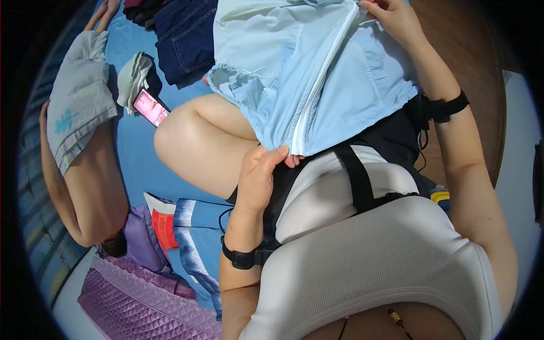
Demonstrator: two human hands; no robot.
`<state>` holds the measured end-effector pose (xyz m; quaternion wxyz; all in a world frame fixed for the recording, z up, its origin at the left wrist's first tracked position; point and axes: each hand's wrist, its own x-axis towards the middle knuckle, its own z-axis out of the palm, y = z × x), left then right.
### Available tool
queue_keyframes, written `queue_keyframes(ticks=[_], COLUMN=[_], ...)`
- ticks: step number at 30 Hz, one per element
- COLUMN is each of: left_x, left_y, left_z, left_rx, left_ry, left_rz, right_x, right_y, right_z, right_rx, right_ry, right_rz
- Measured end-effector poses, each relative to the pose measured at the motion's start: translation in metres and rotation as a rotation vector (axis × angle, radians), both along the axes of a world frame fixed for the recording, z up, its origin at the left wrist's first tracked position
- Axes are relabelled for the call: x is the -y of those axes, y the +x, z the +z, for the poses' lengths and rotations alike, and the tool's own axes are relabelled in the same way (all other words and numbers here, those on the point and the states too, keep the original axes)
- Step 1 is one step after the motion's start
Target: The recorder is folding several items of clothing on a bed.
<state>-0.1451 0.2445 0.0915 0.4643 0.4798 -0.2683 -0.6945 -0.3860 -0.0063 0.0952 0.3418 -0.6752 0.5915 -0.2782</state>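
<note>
A light blue zip-up jacket point(362, 73) lies spread over my lap and leg, its white zipper running lengthwise from the hem to the far edge. My left hand point(260, 175) pinches the hem at the zipper's near end, thumb on top. At the far end, my right hand point(396, 21) grips the jacket along the zipper edge between thumb and fingers. A drawstring shows at the gathered cuff-like part on the left side of the jacket. Fabric hides some of the fingertips of both hands.
Dark blue jeans point(187, 45) lie folded on the blue bed sheet point(136, 164), near a phone with a lit screen point(150, 107) and crumpled white cloth point(134, 79). Another person point(93, 192) lies along the left. Purple quilted bedding point(141, 300) is at lower left; brown floor point(470, 62) lies right.
</note>
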Motion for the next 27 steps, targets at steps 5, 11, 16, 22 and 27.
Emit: queue_keyframes(ticks=[5, 11, 16, 22, 27], left_x=[-0.013, -0.015, 0.053, 0.126, 0.130], left_y=[0.014, 0.018, -0.010, -0.061, -0.057], left_z=[0.002, 0.027, 0.060, -0.026, -0.058], left_rx=[0.499, 0.642, 1.072, 1.266, 1.162], left_ry=[0.048, 0.183, -0.300, -0.595, -0.582], left_rz=[-0.291, -0.677, -0.443, -0.226, -0.303], right_x=[0.029, 0.011, -0.010, -0.032, -0.003], right_y=[-0.028, -0.023, -0.013, 0.007, -0.001], right_z=[-0.028, 0.002, 0.022, 0.035, 0.032], right_rx=[0.102, -0.033, 0.043, 0.003, -0.232], right_ry=[-0.244, -0.279, -0.111, -0.063, 0.013], right_rz=[0.153, 0.176, 0.266, 0.448, 0.547])
